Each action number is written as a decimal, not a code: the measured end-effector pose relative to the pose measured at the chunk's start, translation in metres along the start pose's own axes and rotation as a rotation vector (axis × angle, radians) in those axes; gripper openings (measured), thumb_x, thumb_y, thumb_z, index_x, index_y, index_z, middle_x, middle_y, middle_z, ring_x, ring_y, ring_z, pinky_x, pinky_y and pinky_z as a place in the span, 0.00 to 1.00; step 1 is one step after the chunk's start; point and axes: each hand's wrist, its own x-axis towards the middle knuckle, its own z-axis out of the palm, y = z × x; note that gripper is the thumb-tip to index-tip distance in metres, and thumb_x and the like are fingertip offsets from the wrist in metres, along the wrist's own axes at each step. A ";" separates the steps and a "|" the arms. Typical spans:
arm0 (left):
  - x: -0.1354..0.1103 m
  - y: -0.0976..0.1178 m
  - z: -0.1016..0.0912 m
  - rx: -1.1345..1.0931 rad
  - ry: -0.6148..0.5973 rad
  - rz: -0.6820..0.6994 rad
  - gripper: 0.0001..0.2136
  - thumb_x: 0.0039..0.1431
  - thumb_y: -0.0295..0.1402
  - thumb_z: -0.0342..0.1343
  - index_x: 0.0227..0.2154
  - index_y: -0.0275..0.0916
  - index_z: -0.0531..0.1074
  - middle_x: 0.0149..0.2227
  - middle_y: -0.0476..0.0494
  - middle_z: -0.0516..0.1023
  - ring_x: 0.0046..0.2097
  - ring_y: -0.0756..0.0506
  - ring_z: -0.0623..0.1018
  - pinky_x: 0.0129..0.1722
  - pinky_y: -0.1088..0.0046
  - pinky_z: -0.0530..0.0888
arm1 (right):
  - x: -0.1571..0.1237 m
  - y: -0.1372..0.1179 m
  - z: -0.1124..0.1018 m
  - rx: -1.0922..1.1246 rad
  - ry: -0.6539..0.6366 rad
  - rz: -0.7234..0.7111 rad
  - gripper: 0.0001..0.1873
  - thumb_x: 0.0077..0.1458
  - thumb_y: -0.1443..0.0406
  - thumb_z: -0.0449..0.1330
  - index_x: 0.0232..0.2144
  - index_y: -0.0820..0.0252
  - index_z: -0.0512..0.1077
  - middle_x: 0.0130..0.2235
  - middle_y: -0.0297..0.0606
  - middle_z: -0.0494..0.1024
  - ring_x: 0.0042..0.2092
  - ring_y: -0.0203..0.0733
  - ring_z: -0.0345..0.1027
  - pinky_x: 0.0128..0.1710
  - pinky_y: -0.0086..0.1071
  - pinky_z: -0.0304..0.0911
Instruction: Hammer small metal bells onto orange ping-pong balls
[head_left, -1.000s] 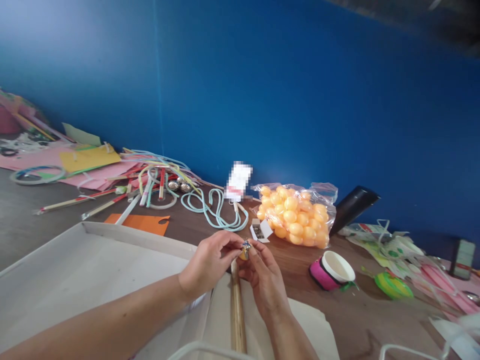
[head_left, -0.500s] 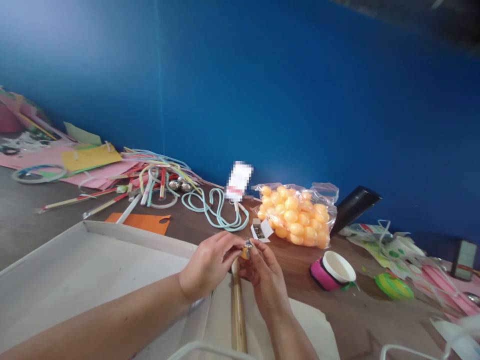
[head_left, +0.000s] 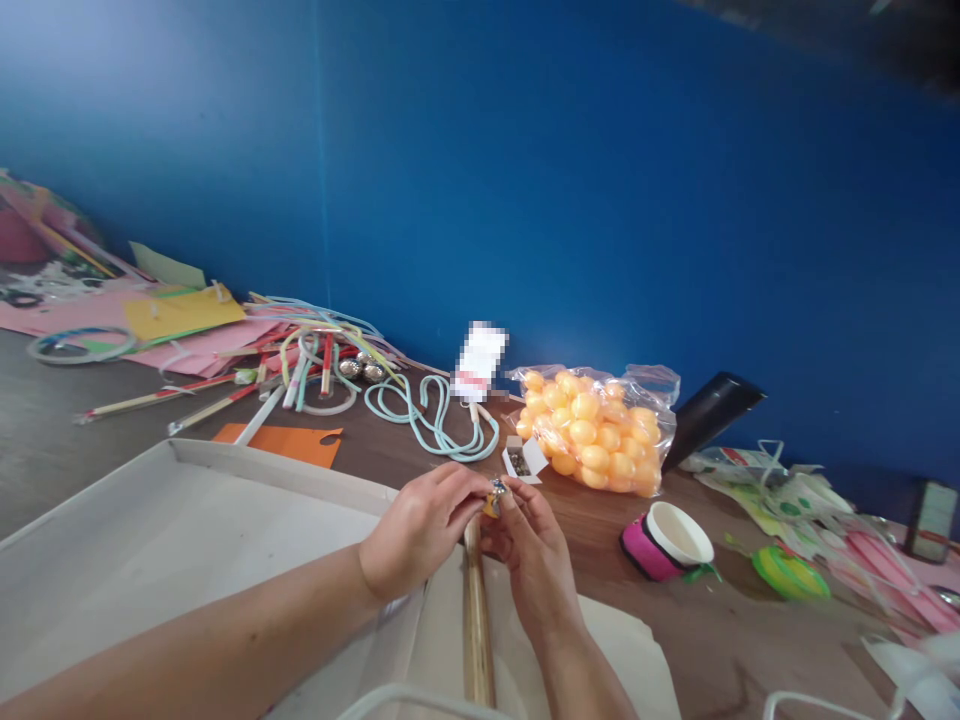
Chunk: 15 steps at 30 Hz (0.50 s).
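Nearest the person there's a loop of white tubing (head_left: 420,697) along the bottom edge, then a pale sheet (head_left: 626,650) with a wooden stick (head_left: 478,640) lying over it, far end pointing up at the fingers. Right above that end is the small silver-and-yellow piece (head_left: 496,497), held up between both hands. The left hand (head_left: 416,530) pinches one side of it with thumb and fingertips, and the right hand (head_left: 541,560) has thumb and fingers closed on the other. Can't tell if the piece touches the stick, since the fingers cover the spot, and it's too small to make out properly anyway. Honestly it looks like the fiddly close-up fingertip stage, and I'd say the next move calls for a light, steady pinch from both hands, with the piece turned only in tiny amounts. Off to the left is a big shallow white tray (head_left: 225,540), and on the right a pink-wrapped white cup (head_left: 667,540) tips over a bit. Past the hands sits an open little white box (head_left: 535,459) with small dark bits inside, just beside a clear bag of orange balls (head_left: 596,435), and behind everything there's a blue wall (head_left: 525,180).
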 end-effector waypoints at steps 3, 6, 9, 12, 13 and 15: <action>0.000 0.000 0.000 0.000 0.000 0.002 0.07 0.58 0.28 0.48 0.36 0.42 0.70 0.35 0.48 0.74 0.37 0.50 0.73 0.39 0.76 0.67 | 0.000 0.000 0.000 -0.021 0.004 -0.011 0.16 0.52 0.61 0.62 0.43 0.56 0.68 0.38 0.38 0.73 0.34 0.41 0.69 0.29 0.32 0.66; 0.001 0.002 -0.001 0.006 -0.006 0.000 0.07 0.58 0.27 0.48 0.36 0.42 0.70 0.35 0.48 0.74 0.37 0.50 0.73 0.39 0.77 0.67 | -0.001 0.000 0.000 -0.040 0.002 -0.017 0.15 0.52 0.61 0.61 0.43 0.56 0.68 0.39 0.38 0.73 0.35 0.41 0.69 0.29 0.32 0.66; 0.001 0.003 -0.001 0.010 -0.012 -0.002 0.07 0.59 0.27 0.47 0.35 0.42 0.70 0.34 0.48 0.73 0.37 0.50 0.73 0.39 0.77 0.67 | -0.001 0.000 0.000 -0.056 0.005 -0.022 0.15 0.53 0.61 0.61 0.43 0.56 0.68 0.39 0.38 0.73 0.35 0.42 0.70 0.29 0.32 0.67; 0.001 0.003 -0.001 0.014 -0.012 0.004 0.07 0.59 0.27 0.48 0.35 0.42 0.70 0.34 0.49 0.73 0.37 0.51 0.72 0.39 0.77 0.67 | -0.001 0.000 0.000 -0.065 0.011 -0.026 0.16 0.52 0.60 0.61 0.44 0.56 0.67 0.40 0.38 0.73 0.35 0.42 0.70 0.30 0.33 0.67; 0.001 0.003 -0.001 0.015 -0.010 0.008 0.07 0.59 0.27 0.48 0.35 0.42 0.70 0.34 0.49 0.73 0.37 0.51 0.72 0.39 0.77 0.67 | -0.001 0.000 0.000 -0.068 0.012 -0.027 0.16 0.52 0.60 0.61 0.44 0.56 0.67 0.40 0.38 0.73 0.35 0.42 0.70 0.30 0.33 0.67; 0.001 0.003 -0.001 0.018 -0.008 0.017 0.07 0.59 0.27 0.47 0.35 0.42 0.70 0.33 0.49 0.73 0.36 0.51 0.72 0.38 0.77 0.67 | -0.001 0.000 0.000 -0.071 0.015 -0.031 0.16 0.52 0.60 0.61 0.44 0.55 0.68 0.40 0.38 0.73 0.35 0.41 0.70 0.30 0.32 0.67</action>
